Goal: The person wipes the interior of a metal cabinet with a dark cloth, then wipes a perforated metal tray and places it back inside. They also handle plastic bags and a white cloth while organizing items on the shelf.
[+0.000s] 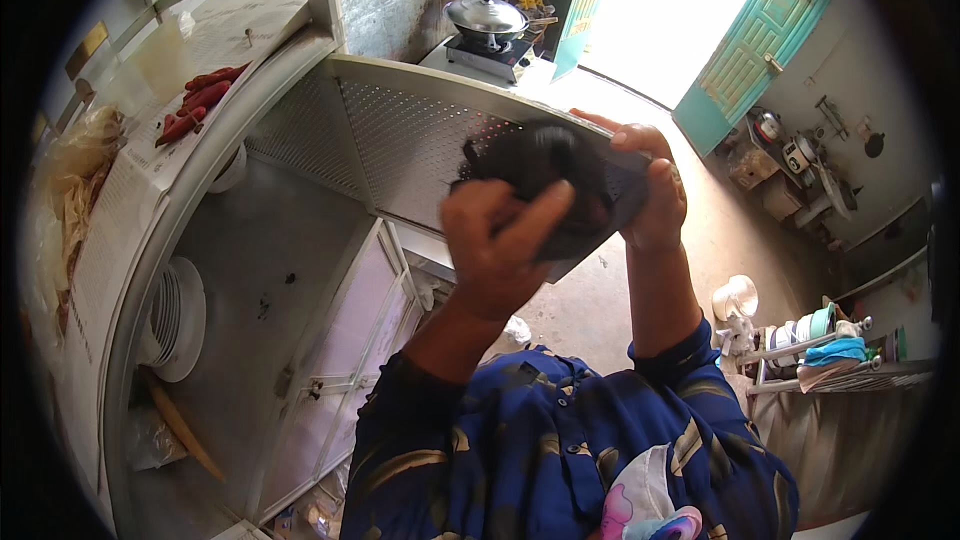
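Observation:
Before my chest, both hands are at a dark, flat-sided object (626, 191) near the top edge of a metal cabinet's perforated side panel (427, 154). My right hand (656, 191) grips its far right edge, thumb and fingers around it. Over its near face, my left hand (502, 240) has its fingers bent against a black, blurred bundle (551, 180), perhaps cloth or a bag. Motion blur hides what exactly the bundle is and whether it is joined to the flat piece.
White plates (184, 319) stand on edge in the open cabinet (247, 255) at left. Red chillies (199, 101) lie on its paper-covered top. Behind are a lidded wok (487, 19) on a cooker and an open green door (761, 37). A rack (810, 382) with bowls stands at right.

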Tool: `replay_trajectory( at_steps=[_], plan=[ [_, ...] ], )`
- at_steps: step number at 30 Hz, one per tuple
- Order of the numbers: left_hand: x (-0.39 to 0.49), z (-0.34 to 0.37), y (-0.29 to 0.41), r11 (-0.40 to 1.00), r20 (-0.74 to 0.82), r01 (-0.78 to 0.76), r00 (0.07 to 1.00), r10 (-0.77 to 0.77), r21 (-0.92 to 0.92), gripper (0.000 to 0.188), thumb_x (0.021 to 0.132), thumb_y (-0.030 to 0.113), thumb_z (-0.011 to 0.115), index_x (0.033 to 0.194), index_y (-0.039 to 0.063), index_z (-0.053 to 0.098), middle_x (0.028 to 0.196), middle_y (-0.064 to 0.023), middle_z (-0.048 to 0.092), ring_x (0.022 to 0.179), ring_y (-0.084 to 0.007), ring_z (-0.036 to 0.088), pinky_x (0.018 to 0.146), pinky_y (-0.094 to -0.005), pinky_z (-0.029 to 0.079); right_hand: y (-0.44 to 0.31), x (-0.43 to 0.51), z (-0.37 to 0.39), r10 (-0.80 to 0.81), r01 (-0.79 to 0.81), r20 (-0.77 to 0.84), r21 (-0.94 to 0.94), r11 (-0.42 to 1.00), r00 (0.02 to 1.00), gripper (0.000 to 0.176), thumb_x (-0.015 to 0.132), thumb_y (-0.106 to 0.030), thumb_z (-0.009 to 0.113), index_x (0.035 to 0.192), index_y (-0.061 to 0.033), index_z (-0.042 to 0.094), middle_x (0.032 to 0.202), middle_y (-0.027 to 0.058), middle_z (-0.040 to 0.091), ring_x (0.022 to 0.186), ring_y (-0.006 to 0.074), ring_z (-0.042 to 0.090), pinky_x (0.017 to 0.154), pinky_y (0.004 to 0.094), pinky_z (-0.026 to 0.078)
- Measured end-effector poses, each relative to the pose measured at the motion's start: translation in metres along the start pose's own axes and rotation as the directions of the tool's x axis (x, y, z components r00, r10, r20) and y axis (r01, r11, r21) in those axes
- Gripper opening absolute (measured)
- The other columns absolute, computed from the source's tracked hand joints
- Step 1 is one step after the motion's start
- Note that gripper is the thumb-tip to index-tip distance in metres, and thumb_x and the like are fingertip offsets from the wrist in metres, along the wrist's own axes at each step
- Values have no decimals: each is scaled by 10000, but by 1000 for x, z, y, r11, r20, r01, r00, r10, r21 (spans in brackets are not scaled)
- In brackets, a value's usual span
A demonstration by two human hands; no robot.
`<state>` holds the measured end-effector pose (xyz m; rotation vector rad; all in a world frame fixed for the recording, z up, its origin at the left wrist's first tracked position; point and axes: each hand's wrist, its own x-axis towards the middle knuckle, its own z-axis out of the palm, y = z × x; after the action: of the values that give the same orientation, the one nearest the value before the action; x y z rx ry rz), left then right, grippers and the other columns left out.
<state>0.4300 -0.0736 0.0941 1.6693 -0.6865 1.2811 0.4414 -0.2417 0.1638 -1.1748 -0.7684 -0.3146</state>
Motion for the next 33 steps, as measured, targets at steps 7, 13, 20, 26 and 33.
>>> replay_trajectory(
  at_steps=[7,13,20,26,33],
  plan=[
    [-78,2,-15,997,425,4,904,-38,80,406,576,131,776,971,204,721,1021,-58,540,892,-286,534,762,-403,460,2,9,-10,-14,14,45,0,1000,999,428,941,-421,525,1110,-38,615,1252,280,573,1131,338,600,959,419,494],
    [-90,-14,-19,883,108,432,884,-455,183,508,531,62,757,1028,108,661,1019,-139,541,996,-357,527,903,-433,440,5,10,-8,5,-11,107,61,998,994,435,907,-431,576,1119,-53,618,1270,259,566,1137,349,599,950,440,510],
    [-25,-14,-60,604,-365,663,482,-796,-442,348,784,89,618,1109,-25,566,1051,-116,613,940,-194,560,858,-309,457,-2,-2,8,18,-26,162,44,999,987,397,934,-388,587,1132,-43,595,1344,197,511,1215,256,498,1038,390,365],
    [-86,17,13,771,-44,615,776,-629,-166,402,606,129,690,988,33,614,944,-130,566,902,-300,584,826,-379,478,0,0,6,27,-45,177,98,994,984,389,936,-350,588,1171,-41,567,1346,204,509,1210,252,510,1025,375,390],
    [-102,3,-2,834,-99,536,844,-527,132,443,591,60,664,1034,43,650,995,-158,583,953,-342,575,863,-406,476,-1,2,11,3,-17,170,80,997,985,394,930,-387,574,1166,-72,569,1344,211,508,1173,274,549,973,365,458]
  ],
)
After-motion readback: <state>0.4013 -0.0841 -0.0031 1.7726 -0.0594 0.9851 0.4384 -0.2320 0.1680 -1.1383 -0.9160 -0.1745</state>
